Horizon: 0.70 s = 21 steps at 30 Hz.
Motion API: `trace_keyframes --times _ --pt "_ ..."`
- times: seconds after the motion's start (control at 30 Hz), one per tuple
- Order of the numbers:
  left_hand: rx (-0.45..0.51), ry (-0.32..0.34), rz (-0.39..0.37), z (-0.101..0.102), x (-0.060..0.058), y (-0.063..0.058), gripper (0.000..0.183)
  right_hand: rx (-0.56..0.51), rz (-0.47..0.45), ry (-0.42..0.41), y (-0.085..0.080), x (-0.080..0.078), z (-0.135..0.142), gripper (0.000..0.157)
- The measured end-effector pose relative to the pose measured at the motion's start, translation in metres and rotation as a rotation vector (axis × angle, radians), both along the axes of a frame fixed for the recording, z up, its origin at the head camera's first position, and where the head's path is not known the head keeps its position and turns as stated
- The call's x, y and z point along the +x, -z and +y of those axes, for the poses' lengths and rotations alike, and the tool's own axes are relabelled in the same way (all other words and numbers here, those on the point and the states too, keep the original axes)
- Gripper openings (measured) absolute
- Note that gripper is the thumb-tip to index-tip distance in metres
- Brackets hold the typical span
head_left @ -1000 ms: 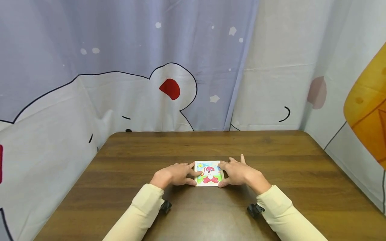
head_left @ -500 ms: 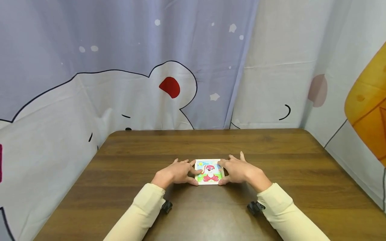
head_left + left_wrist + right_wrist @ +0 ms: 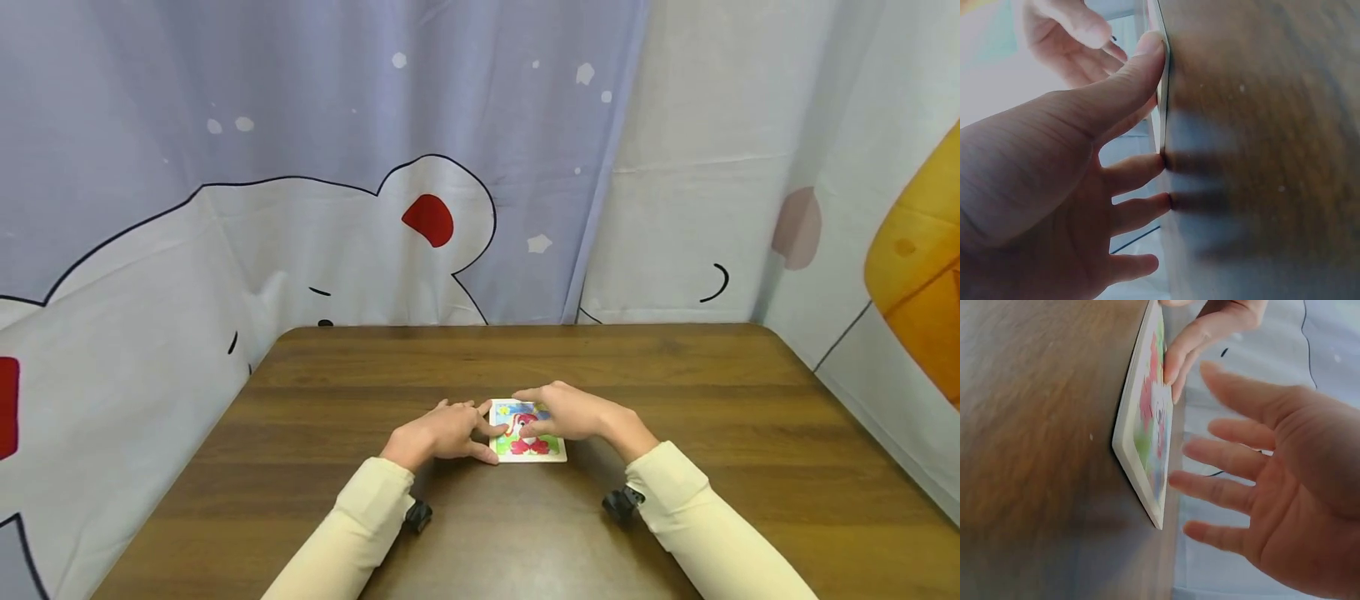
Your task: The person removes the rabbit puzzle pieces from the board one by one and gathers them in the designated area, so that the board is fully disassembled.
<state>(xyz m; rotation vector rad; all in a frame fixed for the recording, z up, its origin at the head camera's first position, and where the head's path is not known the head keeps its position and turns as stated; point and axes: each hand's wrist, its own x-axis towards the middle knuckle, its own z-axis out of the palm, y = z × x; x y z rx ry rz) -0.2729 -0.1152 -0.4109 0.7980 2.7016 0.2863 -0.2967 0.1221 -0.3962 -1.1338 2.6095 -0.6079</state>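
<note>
A small square picture board [image 3: 553,448] with a white rim and a pink long-eared cartoon animal lies flat on the wooden table. My left hand [image 3: 442,431] rests at its left side. The left thumb touches the near-left corner, and the index finger lies on the picture. In the left wrist view, this hand [image 3: 1041,162] has its fingers spread, with the thumb against the board's edge. Over the right part of the board hovers my right hand [image 3: 576,412], holding nothing. The right wrist view shows that hand [image 3: 1291,487] with fingers extended, apart from the board [image 3: 1124,434].
The brown wooden table [image 3: 675,383] stretches around the board on all sides. Behind it hangs a printed curtain [image 3: 337,108], which also covers both sides. A small black device [image 3: 622,503] is strapped at each wrist.
My right hand has let go of the board's right edge, lifted and shifted left over the picture. My left hand has kept its place at the left edge.
</note>
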Motion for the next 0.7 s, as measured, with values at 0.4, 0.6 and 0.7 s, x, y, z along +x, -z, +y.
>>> trace_keyframes --times 0.4,0.6,0.7 --pt "0.004 -0.013 0.008 0.001 0.001 -0.001 0.057 0.008 -0.012 -0.034 0.004 -0.006 -0.017 0.060" --pt "0.005 -0.009 0.008 0.002 0.001 -0.001 0.057 -0.001 -0.025 -0.005 0.007 -0.005 -0.021 0.061" --pt "0.007 -0.008 0.005 0.002 0.001 -0.002 0.056 0.005 -0.009 -0.005 0.009 -0.004 -0.023 0.058"
